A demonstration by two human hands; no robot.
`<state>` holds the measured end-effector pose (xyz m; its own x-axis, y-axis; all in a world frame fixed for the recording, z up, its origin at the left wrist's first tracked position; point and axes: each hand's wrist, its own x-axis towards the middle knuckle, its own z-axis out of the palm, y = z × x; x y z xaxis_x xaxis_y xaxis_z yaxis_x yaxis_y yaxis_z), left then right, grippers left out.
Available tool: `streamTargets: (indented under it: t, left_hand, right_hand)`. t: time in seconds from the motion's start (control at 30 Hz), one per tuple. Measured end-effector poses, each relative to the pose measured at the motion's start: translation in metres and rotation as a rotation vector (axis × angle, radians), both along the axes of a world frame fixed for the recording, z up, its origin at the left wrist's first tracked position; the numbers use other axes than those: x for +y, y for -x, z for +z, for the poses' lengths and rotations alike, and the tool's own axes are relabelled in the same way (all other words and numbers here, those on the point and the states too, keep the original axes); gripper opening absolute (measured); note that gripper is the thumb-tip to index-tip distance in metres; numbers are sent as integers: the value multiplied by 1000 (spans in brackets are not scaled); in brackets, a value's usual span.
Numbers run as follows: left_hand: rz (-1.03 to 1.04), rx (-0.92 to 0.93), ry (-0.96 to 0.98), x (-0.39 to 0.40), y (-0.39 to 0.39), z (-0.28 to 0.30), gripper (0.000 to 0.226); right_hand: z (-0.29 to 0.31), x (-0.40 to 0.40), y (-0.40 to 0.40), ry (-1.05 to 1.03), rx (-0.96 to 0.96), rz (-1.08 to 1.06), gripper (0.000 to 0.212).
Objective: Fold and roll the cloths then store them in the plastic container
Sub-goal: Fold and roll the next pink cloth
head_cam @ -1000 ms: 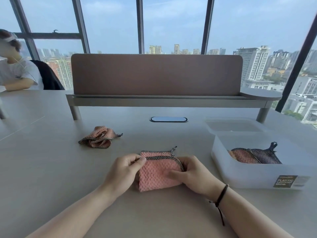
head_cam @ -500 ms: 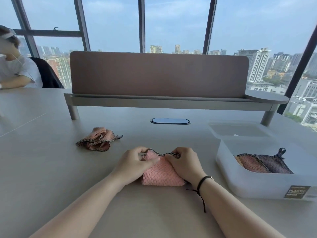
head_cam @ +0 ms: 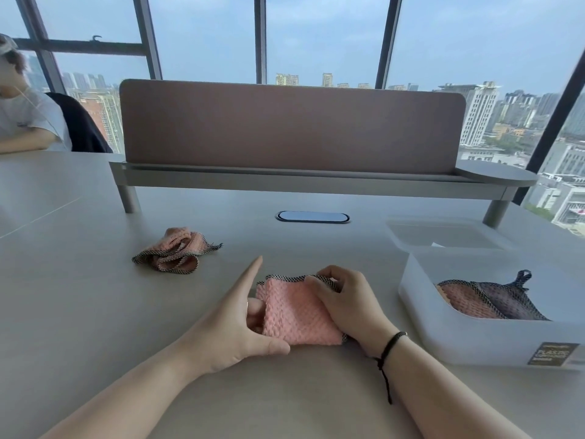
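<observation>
A folded pink cloth [head_cam: 292, 315] with a dark checked edge lies on the table in front of me. My right hand [head_cam: 343, 301] pinches its far right edge, fingers curled over the trim. My left hand [head_cam: 235, 324] rests against the cloth's left side, index finger stretched out, thumb along the near edge. A crumpled pink cloth [head_cam: 175, 255] sits further left. The translucent plastic container [head_cam: 474, 340] stands at the right and holds two rolled cloths [head_cam: 487, 301], one pink and one dark.
The container's lid [head_cam: 443, 234] lies behind it. A desk divider on a raised shelf [head_cam: 291, 179] spans the back, with an oval cable port [head_cam: 311, 217] below it. Another person [head_cam: 22, 122] sits at the far left.
My left hand let go of the top edge and slid down the cloth's left side, index finger now extended. My right hand stayed at the far edge. The view moved closer.
</observation>
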<state>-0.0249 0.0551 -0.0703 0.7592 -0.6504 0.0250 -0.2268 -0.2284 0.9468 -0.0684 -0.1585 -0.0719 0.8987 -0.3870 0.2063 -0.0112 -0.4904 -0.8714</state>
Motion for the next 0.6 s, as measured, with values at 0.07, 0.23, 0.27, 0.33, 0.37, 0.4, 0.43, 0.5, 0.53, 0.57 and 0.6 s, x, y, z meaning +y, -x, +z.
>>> streamTargets:
  t: [0.07, 0.23, 0.27, 0.33, 0.37, 0.4, 0.43, 0.5, 0.53, 0.57, 0.6]
  left_hand:
    - [14, -94, -66, 8, 6, -6, 124]
    - [-120, -249, -84, 17, 24, -3, 43]
    - [-111, -321, -101, 18, 24, -3, 38]
    - [-68, -485, -148, 21, 20, -6, 32]
    - [-75, -540, -157, 23, 19, -6, 29]
    - [-108, -587, -163, 23, 18, -7, 24]
    - [-150, -638, -155, 22, 18, -7, 22]
    - [-223, -721, -134, 18, 22, -5, 25]
    - [-240, -706, -109, 17, 24, -4, 25]
    - [-244, -670, -85, 17, 25, -6, 26]
    - [-243, -630, -67, 16, 25, -7, 29]
  right_hand:
    - [6, -1, 14, -194, -44, 139, 21]
    - [21, -4, 46, -585, -9, 587, 18]
    - [22, -5, 51, -616, 40, 654, 19]
    - [22, -6, 59, -596, 134, 755, 22]
    - [23, -7, 62, -549, 167, 797, 23]
    - [24, -7, 64, -507, 190, 831, 24]
    - [25, -6, 65, -475, 204, 850, 26]
    - [28, -6, 67, -426, 222, 851, 30]
    - [29, -5, 67, -413, 228, 851, 30]
    - [29, -5, 66, -406, 232, 857, 29]
    - [28, -4, 66, -400, 234, 857, 26]
